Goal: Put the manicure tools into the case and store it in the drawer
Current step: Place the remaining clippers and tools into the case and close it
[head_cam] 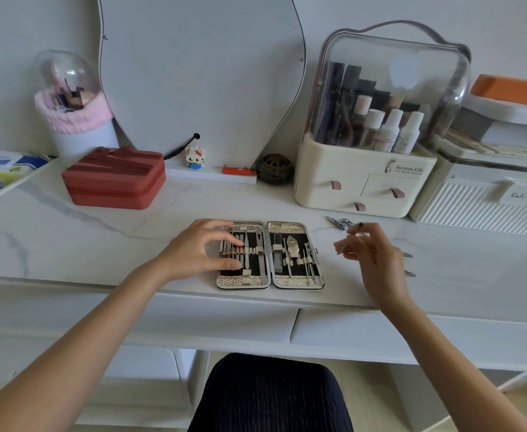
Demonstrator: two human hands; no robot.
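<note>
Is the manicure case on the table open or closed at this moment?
Open. The manicure case lies flat with both halves spread, and the tools in their loops are visible inside.

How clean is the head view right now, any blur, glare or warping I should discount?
Head view: even, soft daylight with faint shadows; right hand is motion-blurred, so what its fingers hold is unclear; left hand on the open case is sharp; wide-angle bending curves the desk edge; a pale reflection sits on the organizer's clear dome.
</note>
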